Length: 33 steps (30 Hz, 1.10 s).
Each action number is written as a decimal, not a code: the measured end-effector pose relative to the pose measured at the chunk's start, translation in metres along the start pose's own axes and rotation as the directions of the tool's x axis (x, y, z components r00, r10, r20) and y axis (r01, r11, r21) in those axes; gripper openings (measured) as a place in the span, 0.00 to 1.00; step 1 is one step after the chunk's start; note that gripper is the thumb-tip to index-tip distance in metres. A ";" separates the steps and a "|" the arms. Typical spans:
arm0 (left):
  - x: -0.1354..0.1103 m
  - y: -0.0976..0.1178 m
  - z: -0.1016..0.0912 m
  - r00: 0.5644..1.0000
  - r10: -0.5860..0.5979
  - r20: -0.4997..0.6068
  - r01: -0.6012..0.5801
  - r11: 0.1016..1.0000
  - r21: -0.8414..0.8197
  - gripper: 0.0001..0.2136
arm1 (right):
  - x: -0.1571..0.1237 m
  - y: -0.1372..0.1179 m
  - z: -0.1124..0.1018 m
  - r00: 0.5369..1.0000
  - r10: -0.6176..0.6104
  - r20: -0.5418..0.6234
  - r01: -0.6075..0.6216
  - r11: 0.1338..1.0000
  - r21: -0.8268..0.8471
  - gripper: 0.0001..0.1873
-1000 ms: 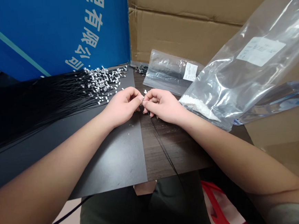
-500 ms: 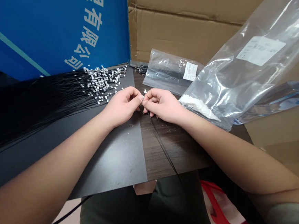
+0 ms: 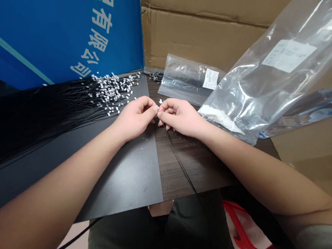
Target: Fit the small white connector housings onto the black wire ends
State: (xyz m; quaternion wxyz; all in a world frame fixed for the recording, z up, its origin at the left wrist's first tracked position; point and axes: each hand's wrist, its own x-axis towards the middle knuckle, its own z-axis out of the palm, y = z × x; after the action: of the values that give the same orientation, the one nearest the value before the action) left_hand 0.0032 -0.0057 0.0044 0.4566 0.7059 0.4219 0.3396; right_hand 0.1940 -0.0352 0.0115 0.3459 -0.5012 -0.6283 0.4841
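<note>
Fingers (image 3: 154,108) of the left hand (image 3: 135,118) and right hand (image 3: 181,117) pinch closed on something tiny, perhaps a metal clip (image 3: 158,110), on a thin black cable (image 3: 180,162) held between them above a wood-grain desk (image 3: 198,168); a blue board (image 3: 55,37) behind reads 有限公司.
</note>
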 end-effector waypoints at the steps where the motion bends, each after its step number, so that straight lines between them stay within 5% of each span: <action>1: 0.000 0.000 0.000 1.000 0.001 0.001 -0.001 1.000 0.002 0.08 | 0.000 0.000 0.000 1.000 0.000 -0.001 0.000 1.000 0.000 0.07; 33: 0.000 -0.002 0.000 1.000 0.019 0.008 -0.020 0.998 0.065 0.09 | 0.001 0.003 0.000 1.000 -0.014 0.001 0.014 1.000 -0.007 0.07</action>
State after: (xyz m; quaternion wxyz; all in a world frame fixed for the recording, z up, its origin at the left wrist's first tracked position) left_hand 0.0021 -0.0054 0.0024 0.4315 0.7257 0.4241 0.3275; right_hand 0.1950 -0.0335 0.0084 0.3475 -0.4979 -0.6335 0.4796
